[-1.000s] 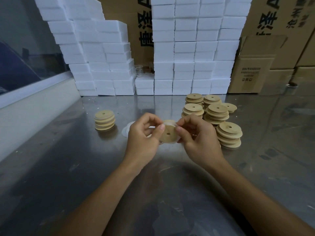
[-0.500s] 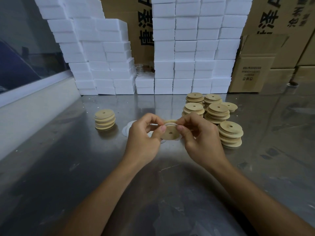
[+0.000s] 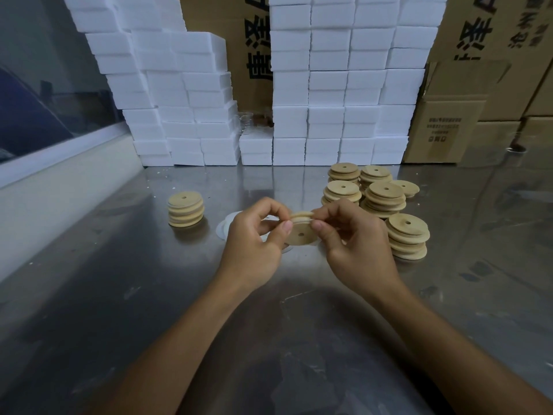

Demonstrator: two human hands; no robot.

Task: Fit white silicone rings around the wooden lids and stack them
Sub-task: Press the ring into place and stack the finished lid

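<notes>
Brushed steel forms the tabletop (image 3: 119,310), across which two bare forearms are stretched from the near edge. Compared with half a second earlier, the wooden lid (image 3: 300,232) is tipped further, so that its far rim is raised and its grooved edge is now seen between the fingertips; the hands are otherwise kept in the same place. The lid is pinched at its left rim by the left hand (image 3: 254,244), thumb on the near face and fingers curled behind, and at its right rim by the right hand (image 3: 356,247) in the same manner, so the lid is held just between the two grips, above the table. A white silicone ring (image 3: 299,216) is seen along the lid's upper edge; whether it is fully seated cannot be told. Loose white rings (image 3: 223,230) are laid flat on the steel just behind the left hand. A short stack of lids (image 3: 185,209) is stood well to the left, and several stacks of lids (image 3: 386,199) are grouped close to the right hand. White foam blocks (image 3: 329,85) and cardboard cartons (image 3: 449,121) are piled against the back.
</notes>
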